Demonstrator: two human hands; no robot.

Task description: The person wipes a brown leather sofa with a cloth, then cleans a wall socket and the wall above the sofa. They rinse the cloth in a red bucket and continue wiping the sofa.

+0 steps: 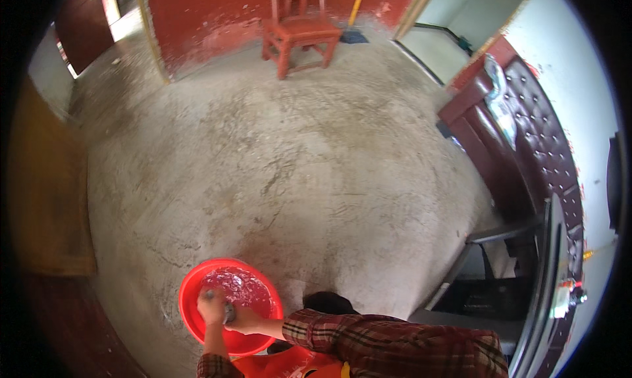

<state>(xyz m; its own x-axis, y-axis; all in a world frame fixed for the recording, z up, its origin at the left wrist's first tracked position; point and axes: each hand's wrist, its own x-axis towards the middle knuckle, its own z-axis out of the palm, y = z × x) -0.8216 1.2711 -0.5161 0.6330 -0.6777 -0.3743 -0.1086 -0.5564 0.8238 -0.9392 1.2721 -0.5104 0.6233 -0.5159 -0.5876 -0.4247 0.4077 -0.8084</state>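
A red plastic basin (189, 323) stands on the concrete floor at the lower left, with water (247, 286) in it that has a rippled, light-catching surface. Over the basin, my left hand (211, 306) is closed on a wet-looking grey cloth (229, 313). My right hand (244, 320) grips the same cloth from the right side, and the two hands are close together. Most of the cloth is hidden by my fingers. Plaid sleeves cover both of my forearms.
A red wooden chair (302, 30) and a blue dustpan (354, 36) with a yellow handle are by the far red wall. A dark tufted sofa (531, 116) lines the right side, near a black-framed table (531, 264). A brown wooden panel (52, 190) is at the left.
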